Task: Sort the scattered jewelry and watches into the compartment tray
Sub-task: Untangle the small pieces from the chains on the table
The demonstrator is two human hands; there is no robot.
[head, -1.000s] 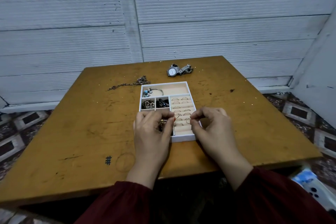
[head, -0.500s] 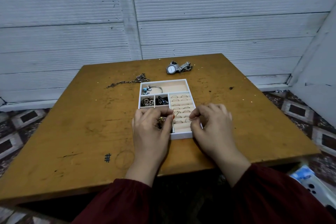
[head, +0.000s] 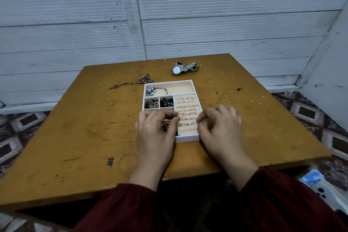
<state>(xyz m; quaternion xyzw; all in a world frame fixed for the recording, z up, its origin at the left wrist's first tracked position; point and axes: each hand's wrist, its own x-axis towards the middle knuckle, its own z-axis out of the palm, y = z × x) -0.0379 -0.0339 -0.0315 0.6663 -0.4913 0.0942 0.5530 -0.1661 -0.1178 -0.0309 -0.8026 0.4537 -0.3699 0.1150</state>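
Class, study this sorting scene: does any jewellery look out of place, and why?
Two pieces sit outside the compartment tray: the watch lies on the table beyond its far edge, the chain off its far left corner. Both are unsorted. The left hand pinches a small gold piece. Nothing looks spilled or damaged.

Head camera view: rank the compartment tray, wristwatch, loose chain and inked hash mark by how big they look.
1. compartment tray
2. loose chain, longer but thin, or wristwatch, bulkier and farther off: unsure between them
3. hash mark, smallest despite being nearest
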